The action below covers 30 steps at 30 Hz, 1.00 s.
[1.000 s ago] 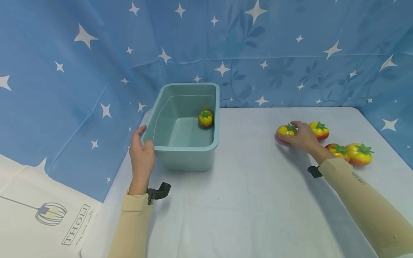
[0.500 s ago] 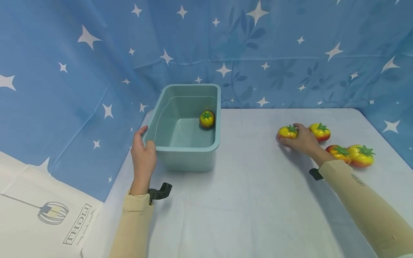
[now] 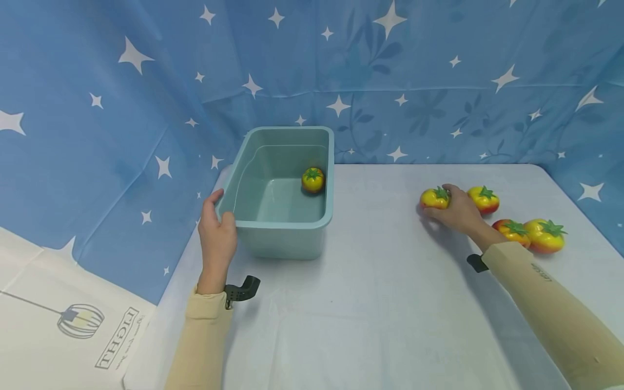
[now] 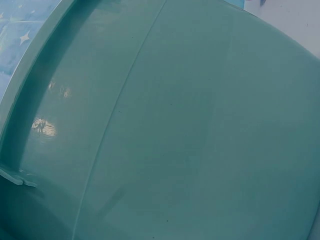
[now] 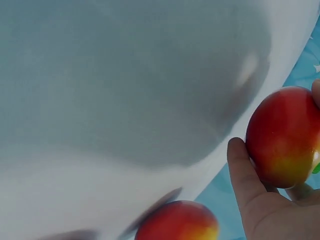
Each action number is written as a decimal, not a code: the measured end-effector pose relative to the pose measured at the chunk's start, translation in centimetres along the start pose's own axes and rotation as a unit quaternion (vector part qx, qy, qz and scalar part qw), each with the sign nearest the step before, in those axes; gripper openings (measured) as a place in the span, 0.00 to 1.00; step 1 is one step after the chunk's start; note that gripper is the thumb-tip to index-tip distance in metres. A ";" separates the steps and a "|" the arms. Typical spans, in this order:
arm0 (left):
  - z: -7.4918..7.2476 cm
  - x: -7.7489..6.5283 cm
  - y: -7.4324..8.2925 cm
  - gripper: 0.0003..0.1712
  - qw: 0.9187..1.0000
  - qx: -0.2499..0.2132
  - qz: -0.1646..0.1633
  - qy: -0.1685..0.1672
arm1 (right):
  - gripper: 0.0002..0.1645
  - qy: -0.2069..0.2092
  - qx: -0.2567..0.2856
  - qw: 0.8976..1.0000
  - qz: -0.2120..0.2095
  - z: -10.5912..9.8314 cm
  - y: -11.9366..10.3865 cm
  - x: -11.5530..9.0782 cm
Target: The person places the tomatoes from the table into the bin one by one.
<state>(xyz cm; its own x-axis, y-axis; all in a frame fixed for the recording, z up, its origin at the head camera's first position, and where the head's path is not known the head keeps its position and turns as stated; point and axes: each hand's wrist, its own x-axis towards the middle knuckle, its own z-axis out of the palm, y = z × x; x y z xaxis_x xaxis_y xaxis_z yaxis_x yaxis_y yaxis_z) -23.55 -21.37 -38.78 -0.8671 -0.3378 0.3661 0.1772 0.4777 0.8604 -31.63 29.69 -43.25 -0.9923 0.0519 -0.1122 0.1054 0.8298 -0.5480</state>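
Sleeves [image 3: 197, 346] of beige cloth cover both forearms, and a dark wrist mount [image 3: 242, 290] sits at the left cuff. Off to the left, cream fabric [image 3: 44, 346] shows a printed lamp. Past the bare near part of the white table [image 3: 370, 325], the left hand [image 3: 216, 241] grips the near left corner of a pale teal bin [image 3: 280, 242], thumb on the rim. By the right forearm lie a redder fruit [image 3: 507, 233] and a yellower fruit [image 3: 545, 238], side by side; whether they touch I cannot tell. Farther on, the right hand [image 3: 460, 210] pinches a glossy yellow-and-red fruit [image 3: 433, 200] with a green leafy cap, well right of the bin; whether it touches the table is unclear. Just right of that hand rests another capped fruit [image 3: 483, 202]. Inside the bin, one more fruit [image 3: 312, 184] sits near the right wall. Behind everything hangs a blue curtain [image 3: 292, 54] with white stars.
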 end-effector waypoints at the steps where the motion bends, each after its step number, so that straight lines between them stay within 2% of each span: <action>1: 0.0 0.0 0.0 0.33 1.000 0.000 0.000 0.000 | 0.64 0.003 0.001 1.000 -0.003 0.0 -0.1 0.0; 9: -0.1 0.0 0.1 0.33 1.000 -0.003 -0.002 -0.006 | 0.60 0.016 0.003 1.000 -0.016 -0.4 -1.3 -0.3; 15: -0.1 -0.1 0.2 0.33 1.000 0.000 -0.001 -0.007 | 0.58 0.030 0.002 0.998 -0.059 -1.0 -3.3 -0.6; 24: -0.3 0.0 0.0 0.34 1.000 -0.002 0.001 -0.008 | 0.57 0.036 0.023 0.994 -0.101 -2.6 -6.3 -1.5; 30: -0.4 0.0 -0.1 0.34 1.000 -0.008 -0.003 -0.013 | 0.58 0.046 0.035 0.993 -0.107 -4.1 -8.0 -1.8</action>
<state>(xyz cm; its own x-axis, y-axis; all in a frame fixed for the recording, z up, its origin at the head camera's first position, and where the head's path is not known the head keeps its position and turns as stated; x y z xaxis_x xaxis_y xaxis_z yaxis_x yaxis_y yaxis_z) -23.38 -21.70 -38.71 -0.8797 -0.3199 0.3518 0.1789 0.4627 0.8683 -30.94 25.19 -35.24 -0.9939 -0.0678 0.0875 -0.1072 0.7871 -0.6074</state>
